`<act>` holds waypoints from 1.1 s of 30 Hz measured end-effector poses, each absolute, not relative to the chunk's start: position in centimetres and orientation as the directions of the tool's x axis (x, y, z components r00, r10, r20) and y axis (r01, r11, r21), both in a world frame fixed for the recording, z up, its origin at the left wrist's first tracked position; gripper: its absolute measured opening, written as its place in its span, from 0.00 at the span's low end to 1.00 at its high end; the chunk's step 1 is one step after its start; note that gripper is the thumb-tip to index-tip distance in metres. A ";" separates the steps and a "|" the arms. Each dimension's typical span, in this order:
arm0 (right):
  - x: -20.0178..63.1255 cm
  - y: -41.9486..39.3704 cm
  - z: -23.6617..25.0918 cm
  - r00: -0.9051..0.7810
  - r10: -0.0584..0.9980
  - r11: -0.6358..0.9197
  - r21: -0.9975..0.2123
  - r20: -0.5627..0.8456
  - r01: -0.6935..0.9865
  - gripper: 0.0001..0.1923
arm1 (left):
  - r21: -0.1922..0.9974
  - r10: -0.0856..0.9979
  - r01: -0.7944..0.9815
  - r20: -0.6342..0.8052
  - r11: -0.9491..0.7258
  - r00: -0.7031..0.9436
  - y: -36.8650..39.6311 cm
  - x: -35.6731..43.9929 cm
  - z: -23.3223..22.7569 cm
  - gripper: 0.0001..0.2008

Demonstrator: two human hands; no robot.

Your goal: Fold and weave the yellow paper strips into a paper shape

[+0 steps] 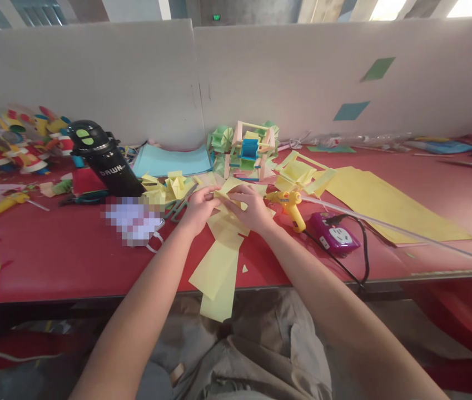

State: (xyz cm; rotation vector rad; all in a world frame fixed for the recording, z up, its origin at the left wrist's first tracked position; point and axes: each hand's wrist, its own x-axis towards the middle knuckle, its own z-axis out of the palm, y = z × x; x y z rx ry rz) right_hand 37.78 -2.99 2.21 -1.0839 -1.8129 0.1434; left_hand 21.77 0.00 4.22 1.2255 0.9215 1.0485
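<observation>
Both hands meet over the red table, pinching a small piece of yellow paper [231,184] between them. My left hand [203,208] has its fingertips closed on the paper's left side, and my right hand [253,208] grips it from the right. Below them lie loose yellow paper strips [218,266], some reaching past the table's front edge. Scissors [176,210] lie just left of my left hand, partly covered. Right of my right hand rests a yellow hot glue gun [288,206]. Folded yellow paper pieces [173,188] sit behind my left hand.
A black bottle [104,158] stands at the left, near a blurred-out phone-like item [135,222]. Behind are blue paper sheets [171,161] and a wooden stick frame with paper [250,149]. To the right are a purple power socket [336,233] with cable and yellow sheets [389,205].
</observation>
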 end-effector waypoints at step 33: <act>37.3 -3.5 2.3 -0.079 0.659 0.504 -0.361 0.748 0.785 0.11 | 0.945 0.930 -0.302 -0.005 0.124 0.367 -0.4 22.1 4.4 0.17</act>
